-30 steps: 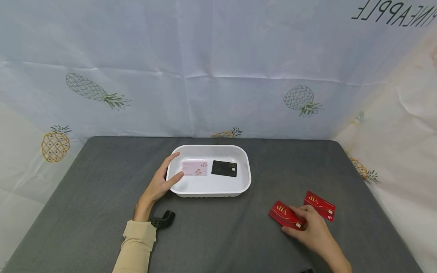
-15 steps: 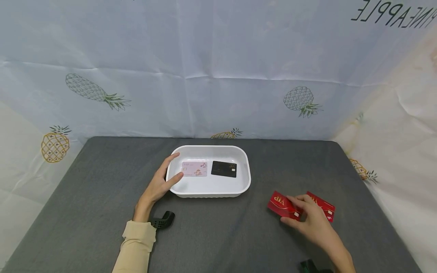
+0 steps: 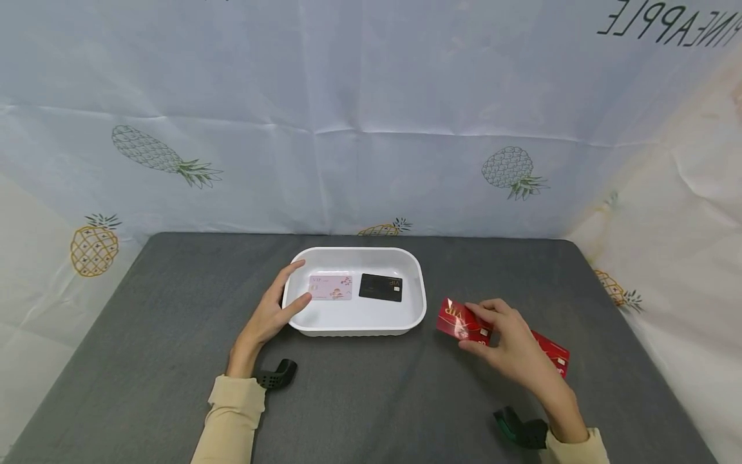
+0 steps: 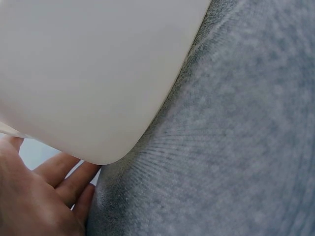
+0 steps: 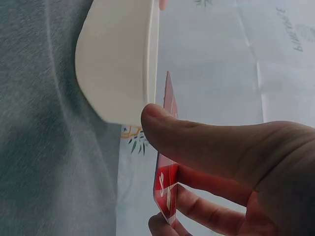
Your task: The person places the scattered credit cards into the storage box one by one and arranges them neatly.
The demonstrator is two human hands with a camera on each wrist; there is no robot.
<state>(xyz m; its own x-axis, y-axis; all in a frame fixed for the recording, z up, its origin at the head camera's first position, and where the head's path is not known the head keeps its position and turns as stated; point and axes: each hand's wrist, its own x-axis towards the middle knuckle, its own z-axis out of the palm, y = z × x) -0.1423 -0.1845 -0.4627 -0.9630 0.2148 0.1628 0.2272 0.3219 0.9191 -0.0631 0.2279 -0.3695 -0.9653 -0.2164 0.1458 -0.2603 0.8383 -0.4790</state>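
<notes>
My left hand (image 3: 274, 306) holds the left end of a white plastic tray (image 3: 353, 322), thumb and forefinger over its rim. The left wrist view shows other fingers (image 4: 74, 182) against the tray's outside. Inside lie a pink VIP card (image 3: 330, 287) and a black VIP card (image 3: 380, 287), side by side. To the right of the tray, my right hand (image 3: 510, 345) pinches a red VIP card (image 3: 458, 322) by one end, raised above the table. The right wrist view has the thumb (image 5: 187, 140) on one face of this card and fingers behind it. Another red VIP card (image 3: 553, 353) lies on the table, partly hidden behind that hand.
The dark grey cloth-covered table (image 3: 371, 399) extends around the tray. A pale curtain (image 3: 348, 180) printed with pineapples hangs along its back edge and both sides. Black wrist mounts (image 3: 278, 375) sit on both forearms, just below the hands.
My right hand has lifted the red card from the right side and carried it up and left, closer to the tray. The left hand and the tray have stayed put.
</notes>
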